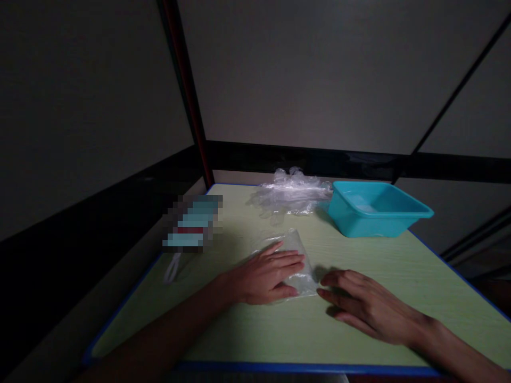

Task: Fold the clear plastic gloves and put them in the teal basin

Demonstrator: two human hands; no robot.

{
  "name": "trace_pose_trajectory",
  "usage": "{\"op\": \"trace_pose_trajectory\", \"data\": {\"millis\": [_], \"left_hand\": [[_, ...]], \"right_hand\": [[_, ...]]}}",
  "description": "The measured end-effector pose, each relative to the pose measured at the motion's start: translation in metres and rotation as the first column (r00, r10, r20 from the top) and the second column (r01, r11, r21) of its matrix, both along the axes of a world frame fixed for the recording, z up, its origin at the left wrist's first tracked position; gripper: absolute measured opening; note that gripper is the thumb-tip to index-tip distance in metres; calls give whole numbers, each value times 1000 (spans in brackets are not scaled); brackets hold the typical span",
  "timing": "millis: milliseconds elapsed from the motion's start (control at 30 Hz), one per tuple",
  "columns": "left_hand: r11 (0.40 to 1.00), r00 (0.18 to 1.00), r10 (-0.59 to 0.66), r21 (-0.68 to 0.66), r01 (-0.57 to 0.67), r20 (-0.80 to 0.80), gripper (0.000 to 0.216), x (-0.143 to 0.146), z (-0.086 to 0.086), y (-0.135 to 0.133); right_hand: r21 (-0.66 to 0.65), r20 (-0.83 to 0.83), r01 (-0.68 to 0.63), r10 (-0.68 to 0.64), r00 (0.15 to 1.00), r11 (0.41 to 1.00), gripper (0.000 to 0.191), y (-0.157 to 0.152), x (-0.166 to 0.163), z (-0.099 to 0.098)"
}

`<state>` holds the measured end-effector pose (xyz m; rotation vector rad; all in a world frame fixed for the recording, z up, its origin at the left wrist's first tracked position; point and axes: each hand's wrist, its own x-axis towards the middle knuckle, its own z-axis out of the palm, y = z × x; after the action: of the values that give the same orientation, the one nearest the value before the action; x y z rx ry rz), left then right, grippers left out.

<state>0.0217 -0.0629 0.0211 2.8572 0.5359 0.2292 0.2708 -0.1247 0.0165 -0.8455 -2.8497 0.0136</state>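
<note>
Our clear plastic piece (thin, shiny) lay left of the teal bin and nearer us. Our left hand spread open across it, presumably to hold it flat; our right hand, in front of the bin, hung half-open, gripping nothing visible, though dimness blurred any edge contact. Just left of the bin sat a crumpled clear pile.

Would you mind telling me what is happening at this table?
A person's left hand lies palm down on a flattened piece of clear plastic on the table. The right hand is just beside its right edge, fingers bent; whether they touch it is unclear. Farther back lies a crumpled heap of clear plastic, left of a turquoise tub.
</note>
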Motion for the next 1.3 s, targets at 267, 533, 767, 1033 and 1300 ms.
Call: {"op": "trace_pose_trajectory", "data": {"millis": [267, 533, 767, 1033, 1300], "left_hand": [[989, 992, 125, 83, -125, 3, 60, -4, -2, 2], [903, 895, 424, 143, -405, -139, 68, -11, -5, 8], [896, 876, 441, 144, -419, -196, 69, -15, -10, 9], [894, 867, 447, 148, -423, -221, 72, -17, -6, 9], [869, 842, 495, 140, -476, -212, 81, -24, -7, 8]], "right_hand": [[40, -87, 160, -156, 984, 986, 41, 10, -7, 8], [-23, -73, 343, -344, 936, 939, 63, 61, -56, -8], [-5, -57, 360, -359, 931, 933, 67, 66, -65, -29], [-10, -14, 373, -373, 928, 928, 70, 64, -66, -23], [-19, -26, 365, -365, 931, 931, 71, 64, -67, -23]]}}
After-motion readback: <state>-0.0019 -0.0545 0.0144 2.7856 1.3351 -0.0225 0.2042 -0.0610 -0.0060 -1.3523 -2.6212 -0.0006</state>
